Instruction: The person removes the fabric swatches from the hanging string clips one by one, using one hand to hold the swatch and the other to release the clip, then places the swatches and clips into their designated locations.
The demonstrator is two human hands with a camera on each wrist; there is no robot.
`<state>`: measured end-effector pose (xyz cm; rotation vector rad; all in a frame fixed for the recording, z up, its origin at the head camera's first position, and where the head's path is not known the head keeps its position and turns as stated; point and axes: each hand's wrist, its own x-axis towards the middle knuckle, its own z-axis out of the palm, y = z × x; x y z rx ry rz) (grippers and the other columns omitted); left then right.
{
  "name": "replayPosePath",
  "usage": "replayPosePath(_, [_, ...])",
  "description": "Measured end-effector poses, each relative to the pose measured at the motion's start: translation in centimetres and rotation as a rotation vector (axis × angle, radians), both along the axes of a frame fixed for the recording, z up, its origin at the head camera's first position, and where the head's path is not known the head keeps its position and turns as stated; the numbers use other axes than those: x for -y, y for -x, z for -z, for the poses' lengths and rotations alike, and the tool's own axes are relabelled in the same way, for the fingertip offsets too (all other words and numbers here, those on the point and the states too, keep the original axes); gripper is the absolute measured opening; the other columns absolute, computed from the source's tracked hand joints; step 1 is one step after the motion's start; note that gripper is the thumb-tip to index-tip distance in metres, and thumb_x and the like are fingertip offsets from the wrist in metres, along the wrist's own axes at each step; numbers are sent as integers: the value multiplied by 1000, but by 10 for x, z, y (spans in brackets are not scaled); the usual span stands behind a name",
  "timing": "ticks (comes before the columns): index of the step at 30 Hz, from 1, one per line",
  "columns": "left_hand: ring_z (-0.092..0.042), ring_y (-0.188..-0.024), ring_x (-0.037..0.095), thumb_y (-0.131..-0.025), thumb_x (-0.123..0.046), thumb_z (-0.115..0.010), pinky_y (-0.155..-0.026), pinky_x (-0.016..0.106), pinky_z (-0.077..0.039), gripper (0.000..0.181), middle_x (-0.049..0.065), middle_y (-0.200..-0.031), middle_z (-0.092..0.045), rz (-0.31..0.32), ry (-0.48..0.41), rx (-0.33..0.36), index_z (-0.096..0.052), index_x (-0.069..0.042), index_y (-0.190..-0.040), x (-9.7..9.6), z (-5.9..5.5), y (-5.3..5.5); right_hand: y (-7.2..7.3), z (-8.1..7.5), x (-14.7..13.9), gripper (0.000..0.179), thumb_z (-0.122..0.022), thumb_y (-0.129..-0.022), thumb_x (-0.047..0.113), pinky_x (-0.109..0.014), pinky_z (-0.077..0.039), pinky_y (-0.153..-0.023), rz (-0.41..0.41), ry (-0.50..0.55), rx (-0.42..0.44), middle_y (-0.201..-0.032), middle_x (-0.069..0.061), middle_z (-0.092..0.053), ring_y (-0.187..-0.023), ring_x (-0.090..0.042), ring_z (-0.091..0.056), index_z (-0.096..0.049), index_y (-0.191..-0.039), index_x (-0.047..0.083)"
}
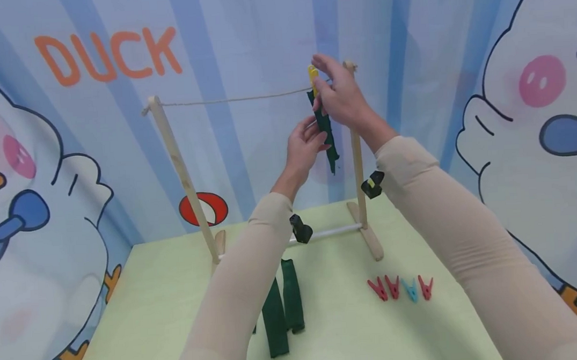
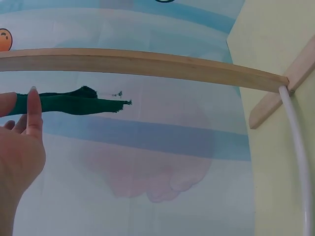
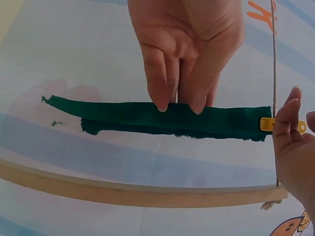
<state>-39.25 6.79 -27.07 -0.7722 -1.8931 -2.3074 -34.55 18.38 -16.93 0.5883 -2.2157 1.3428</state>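
A dark green cloth strip [image 1: 327,129] with frayed edges hangs lengthwise beneath the cord [image 1: 236,100], near the right post. My left hand [image 1: 303,144] pinches this strip partway down its length; in the right wrist view the thumb and fingertips meet its edge. At the strip's upper end, a yellow clothespin [image 3: 267,124] lies over the cloth beside the cord. My right hand [image 1: 340,94] holds the clothespin between thumb and fingers, partly hiding it. Only the strip's ragged lower end and the left hand's fingers show clearly in the left wrist view.
The cord runs between a left wooden post [image 1: 178,163] and a right wooden post [image 1: 358,177], joined low by a white bar [image 1: 336,232]. More green strips [image 1: 293,298] lie on the table, partly behind my left sleeve. Red clothespins [image 1: 392,286] and a blue clothespin [image 1: 410,290] lie at right.
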Motion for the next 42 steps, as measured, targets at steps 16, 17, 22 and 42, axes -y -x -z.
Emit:
replayPosePath(16, [-60,-122,20,-99,1,-58,-99,26,-49,43,18,-135,-61,3,5,15,-50,4,-141,-7,-2,-4,1,-2,-9,50,-35,-110,23,-24,-47,-66,80,26,74,-155,0,-40,-73,-15,-53,-26,-158,17])
replayPosePath(17, [-60,-121,19,-100,0,-58,-99,26,-49,42,17,-135,-61,-1,10,20,-50,4,-141,-7,-2,-5,1,-1,-9,50,-36,-110,23,-25,-48,-68,84,12,68,-154,-1,-40,-75,-17,-53,-26,-158,16])
replayPosePath(22, [-61,-119,21,-101,-3,-57,-95,27,-51,39,18,-134,-61,-22,-26,57,-52,6,-139,-8,-4,-9,-2,-2,-12,50,-36,-110,22,-26,-48,-79,103,-59,32,-153,-6,-39,-92,-21,-55,-26,-158,9])
replayPosePath(42, [-68,-100,16,-101,-7,-58,-84,23,-56,28,10,-113,-70,-101,-47,101,-64,-1,-128,-16,-6,-16,-4,-8,-21,40,-44,-108,21,-25,-49,-77,143,-139,3,-137,-8,-53,-102,-18,-59,-50,-145,7])
